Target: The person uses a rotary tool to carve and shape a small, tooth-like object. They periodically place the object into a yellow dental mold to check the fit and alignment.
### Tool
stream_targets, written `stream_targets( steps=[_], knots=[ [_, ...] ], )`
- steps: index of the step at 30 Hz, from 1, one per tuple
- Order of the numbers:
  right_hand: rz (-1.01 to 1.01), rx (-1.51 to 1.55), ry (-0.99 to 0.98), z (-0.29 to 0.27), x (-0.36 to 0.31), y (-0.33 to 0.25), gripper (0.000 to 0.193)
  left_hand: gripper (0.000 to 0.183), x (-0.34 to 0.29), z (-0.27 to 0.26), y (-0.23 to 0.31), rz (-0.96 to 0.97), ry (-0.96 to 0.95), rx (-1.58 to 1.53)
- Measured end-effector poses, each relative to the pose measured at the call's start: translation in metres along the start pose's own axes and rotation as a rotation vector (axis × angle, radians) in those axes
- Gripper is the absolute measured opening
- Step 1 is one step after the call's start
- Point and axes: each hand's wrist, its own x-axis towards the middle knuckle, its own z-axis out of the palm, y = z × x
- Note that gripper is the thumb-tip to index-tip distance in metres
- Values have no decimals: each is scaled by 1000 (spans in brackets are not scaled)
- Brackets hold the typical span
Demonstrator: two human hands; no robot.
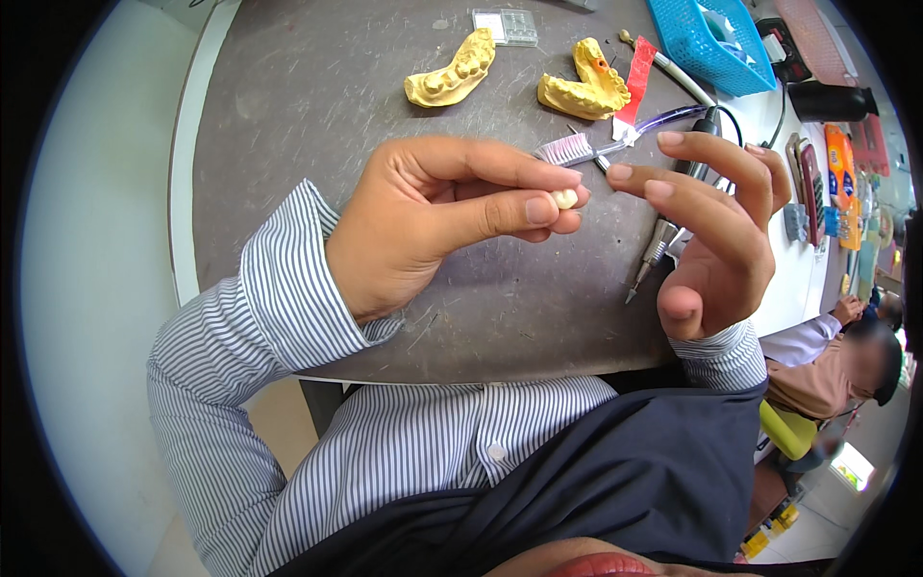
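Between the thumb and fingers of my left hand (452,197) is a small cream-white dental crown piece (565,198), pinched above the table. My right hand (721,226) hovers just to its right, fingers apart and thumb out, with nothing in it. A toothbrush (567,150) with pink and white bristles lies behind my left fingertips. Under and beside my right hand rests a dental handpiece (654,252), its thin tip pointing toward me. Farther back stand two yellow plaster dental models, a curved one (452,72) on the left and a horseshoe-shaped one (585,88) on the right.
The scratched dark table (308,125) ends close to my body. At its back are a clear small case (505,27), a red strip (639,72) and a blue basket (711,48). Phones (812,183) and an orange packet (840,163) lie at right; another person (827,365) sits beyond.
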Motion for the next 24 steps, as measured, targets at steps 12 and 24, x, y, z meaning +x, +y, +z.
stream_targets(
  steps=[12, 24],
  knots=[
    [0, -51, 132, 5, -3, -1, 48, 19, 0, 2, 1, 4, -9, 6],
    [15, -59, 42, 10, 0, -9, 45, 27, 2, 2, -5, 76, 47, -18]
  ],
)
